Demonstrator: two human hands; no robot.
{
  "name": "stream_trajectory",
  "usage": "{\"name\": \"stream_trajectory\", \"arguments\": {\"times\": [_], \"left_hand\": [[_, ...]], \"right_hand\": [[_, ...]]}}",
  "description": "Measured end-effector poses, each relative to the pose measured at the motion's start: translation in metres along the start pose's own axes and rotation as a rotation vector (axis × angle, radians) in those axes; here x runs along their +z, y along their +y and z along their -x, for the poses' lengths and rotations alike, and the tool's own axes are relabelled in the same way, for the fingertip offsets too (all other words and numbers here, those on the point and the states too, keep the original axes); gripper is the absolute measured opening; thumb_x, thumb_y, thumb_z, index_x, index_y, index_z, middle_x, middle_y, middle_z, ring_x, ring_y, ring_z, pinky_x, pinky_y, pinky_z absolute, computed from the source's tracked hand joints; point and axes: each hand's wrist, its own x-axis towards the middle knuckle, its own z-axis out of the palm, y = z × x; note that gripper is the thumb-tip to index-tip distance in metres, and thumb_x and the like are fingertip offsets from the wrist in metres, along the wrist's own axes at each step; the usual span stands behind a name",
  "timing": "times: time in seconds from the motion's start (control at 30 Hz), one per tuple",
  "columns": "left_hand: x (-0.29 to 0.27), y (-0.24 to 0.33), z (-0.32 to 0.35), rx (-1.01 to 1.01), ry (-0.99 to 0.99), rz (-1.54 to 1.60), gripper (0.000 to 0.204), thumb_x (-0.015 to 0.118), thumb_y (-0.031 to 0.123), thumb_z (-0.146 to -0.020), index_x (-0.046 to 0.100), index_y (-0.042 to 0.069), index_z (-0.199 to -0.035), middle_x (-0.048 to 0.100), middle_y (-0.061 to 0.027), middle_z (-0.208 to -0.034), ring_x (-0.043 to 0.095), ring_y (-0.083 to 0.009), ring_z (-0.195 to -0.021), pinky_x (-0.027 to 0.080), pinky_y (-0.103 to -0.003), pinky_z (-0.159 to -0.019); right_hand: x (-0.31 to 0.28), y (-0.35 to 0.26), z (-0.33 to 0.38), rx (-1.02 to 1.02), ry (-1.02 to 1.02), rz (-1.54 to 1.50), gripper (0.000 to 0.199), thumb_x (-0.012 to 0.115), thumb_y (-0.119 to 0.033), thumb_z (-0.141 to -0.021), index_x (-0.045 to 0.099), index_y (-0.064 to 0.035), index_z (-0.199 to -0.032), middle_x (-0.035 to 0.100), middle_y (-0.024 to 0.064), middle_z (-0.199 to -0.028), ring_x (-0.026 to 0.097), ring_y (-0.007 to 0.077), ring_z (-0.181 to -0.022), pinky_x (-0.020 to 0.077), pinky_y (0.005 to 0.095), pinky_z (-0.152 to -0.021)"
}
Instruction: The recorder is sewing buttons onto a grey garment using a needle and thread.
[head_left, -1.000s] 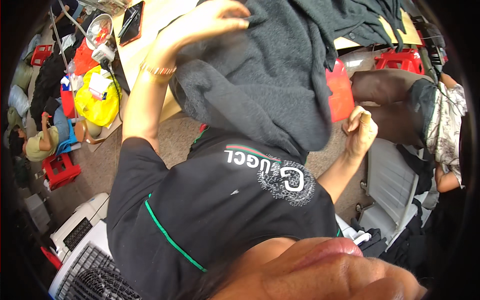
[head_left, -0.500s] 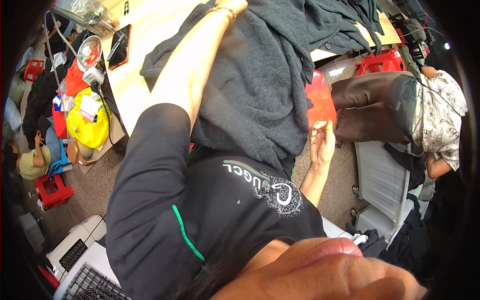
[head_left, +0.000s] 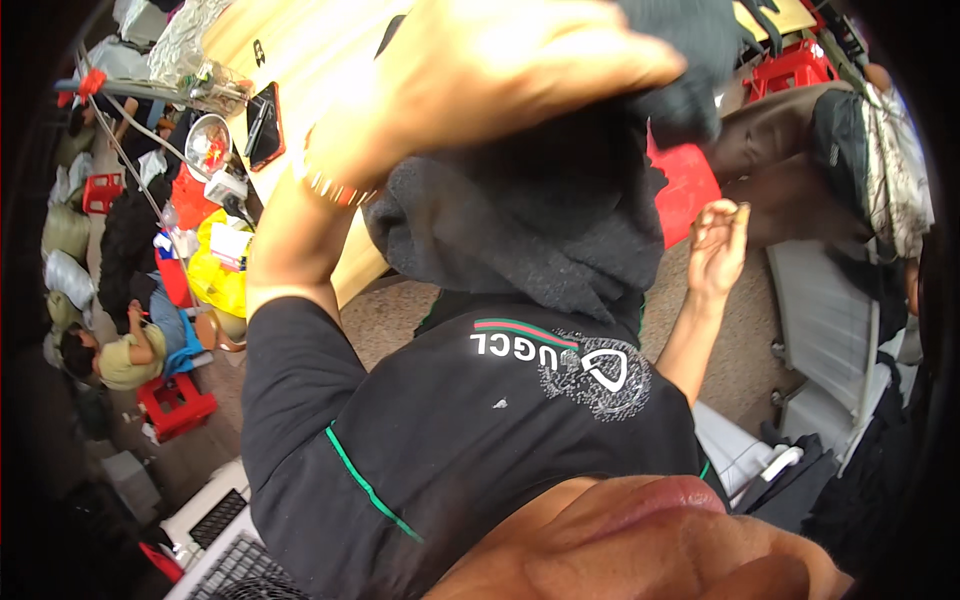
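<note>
A dark grey knit garment (head_left: 520,225) hangs bunched in front of my chest, its upper part lifted off the wooden table. My left hand (head_left: 490,85), with a gold bracelet at the wrist, is raised large and close over it. Its fingers are closed at the cloth's upper right part, which is smeared by motion; the exact grip is partly hidden. Apart from the garment, to its right, my right hand (head_left: 716,248) is held up with its fingers curled in. A small yellowish tip shows at its fingertips, too small to name.
On the wooden table (head_left: 350,35) lie a phone (head_left: 265,128) and a small black tool (head_left: 259,52). A metal bowl (head_left: 207,142) and a yellow bag (head_left: 212,275) are at left. A red stool seat (head_left: 685,190), another person (head_left: 835,150) and a grey cart (head_left: 830,330) are at right.
My left hand has come up from the far table toward me, pulling the garment up into a bunch. My right hand stays curled and appears farther right; the whole view has shifted somewhat.
</note>
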Motion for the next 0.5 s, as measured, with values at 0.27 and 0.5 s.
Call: {"name": "stream_trajectory", "arguments": {"times": [0.27,0.5], "left_hand": [[0.016,-0.044,0.198,-0.91,0.162,0.603,0.022,0.056,0.002,-0.096,0.065,-0.005,-0.116,0.07,-0.0131,-0.109,0.065,-0.017,-0.101,0.05,-0.029,-0.093],[0.062,-0.063,0.232,-1.359,0.573,1.001,0.017,0.061,0.002,-0.093,0.067,-0.005,-0.107,0.07,-0.0094,-0.098,0.067,-0.0147,-0.087,0.055,-0.026,-0.081]], "right_hand": [[-0.002,0.006,-0.008,-0.105,0.057,0.15,0.039,0.048,-0.032,-0.102,0.057,-0.0003,-0.122,0.059,0.0038,-0.097,0.049,0.0094,-0.071,0.0394,0.0217,-0.062],[0.046,0.045,-0.02,-0.505,-0.416,1.214,0.064,0.08,-0.026,-0.078,0.054,-0.0062,-0.134,0.056,0.0125,-0.133,0.051,0.0245,-0.125,0.0408,0.0369,-0.104]]}}
